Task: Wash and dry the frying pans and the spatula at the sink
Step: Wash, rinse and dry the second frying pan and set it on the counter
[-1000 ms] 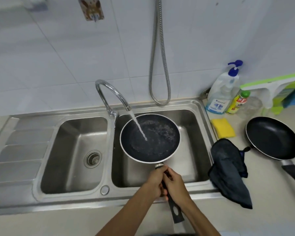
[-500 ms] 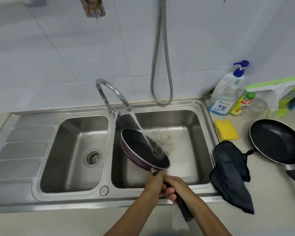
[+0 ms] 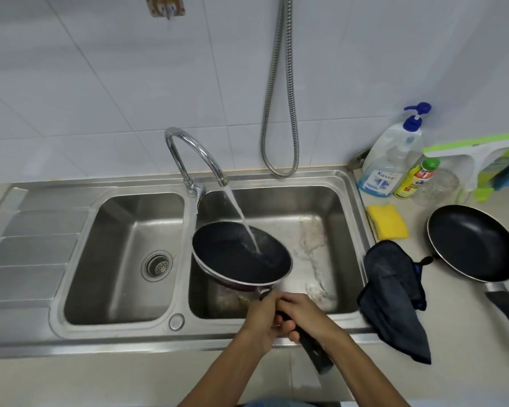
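Over the sink [image 3: 100, 183], hands, left [image 3: 260, 314] and right [image 3: 306, 315], grip the frying pan's [image 3: 235, 259] handle [image 3: 316, 352], hiding its middle.

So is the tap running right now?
On: water streams from the faucet into the frying pan held over the right basin.

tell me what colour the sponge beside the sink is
Yellow, seen best in the head view: the sponge lies just right of the sink.
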